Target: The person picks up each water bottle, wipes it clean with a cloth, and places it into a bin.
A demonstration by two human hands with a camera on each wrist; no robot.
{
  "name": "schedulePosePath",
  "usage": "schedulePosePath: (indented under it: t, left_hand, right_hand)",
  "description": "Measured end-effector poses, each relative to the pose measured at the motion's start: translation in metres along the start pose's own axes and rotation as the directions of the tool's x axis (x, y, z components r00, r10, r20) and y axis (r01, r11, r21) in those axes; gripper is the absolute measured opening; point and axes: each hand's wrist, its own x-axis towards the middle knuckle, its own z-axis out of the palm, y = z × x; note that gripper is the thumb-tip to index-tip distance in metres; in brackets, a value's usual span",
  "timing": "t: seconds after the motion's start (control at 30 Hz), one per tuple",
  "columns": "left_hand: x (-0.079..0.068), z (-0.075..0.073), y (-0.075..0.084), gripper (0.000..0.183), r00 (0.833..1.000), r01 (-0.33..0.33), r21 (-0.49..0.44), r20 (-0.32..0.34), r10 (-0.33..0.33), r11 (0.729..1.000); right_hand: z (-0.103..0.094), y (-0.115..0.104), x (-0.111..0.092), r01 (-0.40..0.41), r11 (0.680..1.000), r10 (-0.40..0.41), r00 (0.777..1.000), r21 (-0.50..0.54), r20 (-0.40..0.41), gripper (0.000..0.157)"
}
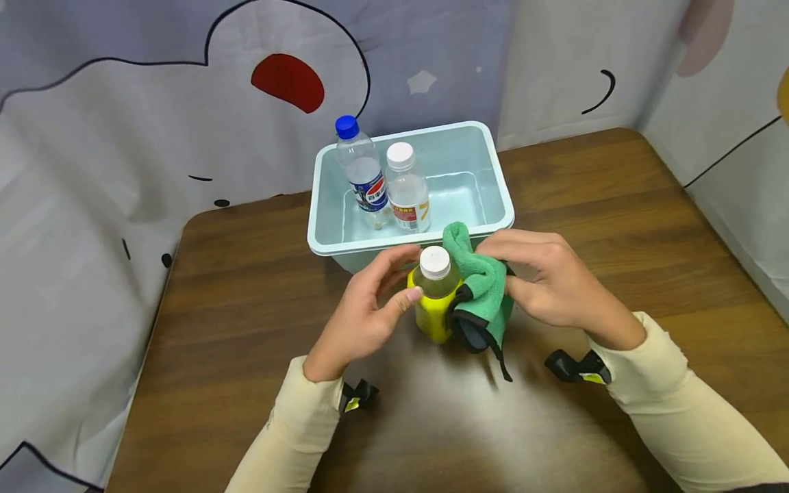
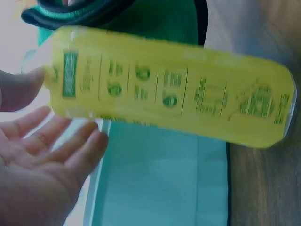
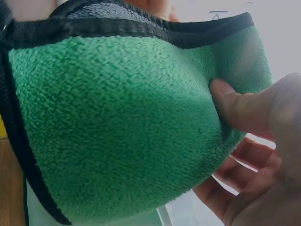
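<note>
A bottle with a yellow label and white cap [image 1: 435, 301] stands upright in front of the tub. My left hand [image 1: 370, 308] is at its left side, thumb by the bottle's shoulder and loosely bent fingers around the far side. In the left wrist view, the fingers [image 2: 87, 141] look apart from the yellow label [image 2: 174, 89]. My right hand [image 1: 548, 277] pinches a green cloth with black edging [image 1: 483, 281], which hangs against the bottle's right side. The right wrist view shows the thumb pressing into the cloth [image 3: 117, 127]; its fingertips are partly hidden behind it.
A pale blue tub [image 1: 502, 198] sits just behind the hands. Inside, at its left, stand a clear bottle with a blue cap [image 1: 364, 171] and a clear bottle with a white cap [image 1: 407, 192]. The wooden table [image 1: 234, 308] meets a patterned curtain [image 1: 154, 137].
</note>
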Motion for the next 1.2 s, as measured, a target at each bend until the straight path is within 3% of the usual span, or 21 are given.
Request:
schedulePosePath:
  t: [0.23, 0.43, 0.6, 0.73, 0.8, 0.9, 1.2]
  left_hand:
    - [-0.002, 0.010, 0.007, 0.086, 1.000, -0.001, 0.166, 0.000, 0.001, 0.986]
    - [0.000, 0.013, 0.008, 0.072, 1.000, -0.005, 0.281, -0.024, 0.012, 0.960]
    - [0.001, 0.014, 0.009, 0.067, 1.000, 0.009, 0.324, -0.022, -0.002, 0.946]
    - [0.001, 0.015, 0.009, 0.070, 0.999, 0.022, 0.336, -0.044, -0.008, 0.942]
    - [0.000, 0.016, 0.009, 0.071, 0.999, 0.020, 0.336, -0.052, -0.002, 0.942]
    - [0.000, 0.017, 0.007, 0.070, 0.998, -0.001, 0.342, -0.053, 0.020, 0.940]
    - [0.003, 0.006, 0.010, 0.060, 0.986, -0.107, 0.415, -0.073, 0.150, 0.903]
  right_hand:
    - [0.008, -0.002, -0.001, -0.013, 1.000, 0.013, 1.000, -0.014, -0.002, 0.038]
    - [0.021, 0.017, -0.011, -0.105, 0.994, 0.107, 0.992, -0.023, 0.073, 0.040]
    - [0.041, 0.038, -0.028, -0.185, 0.965, 0.218, 0.960, -0.185, 0.177, 0.041]
    - [0.049, 0.044, -0.034, -0.229, 0.930, 0.303, 0.920, -0.288, 0.247, 0.041]
    - [0.050, 0.044, -0.036, -0.233, 0.922, 0.317, 0.912, -0.308, 0.260, 0.042]
    - [0.048, 0.042, -0.040, -0.224, 0.923, 0.308, 0.917, -0.313, 0.253, 0.044]
    - [0.040, 0.039, -0.050, -0.144, 0.954, 0.196, 0.963, -0.261, 0.185, 0.050]
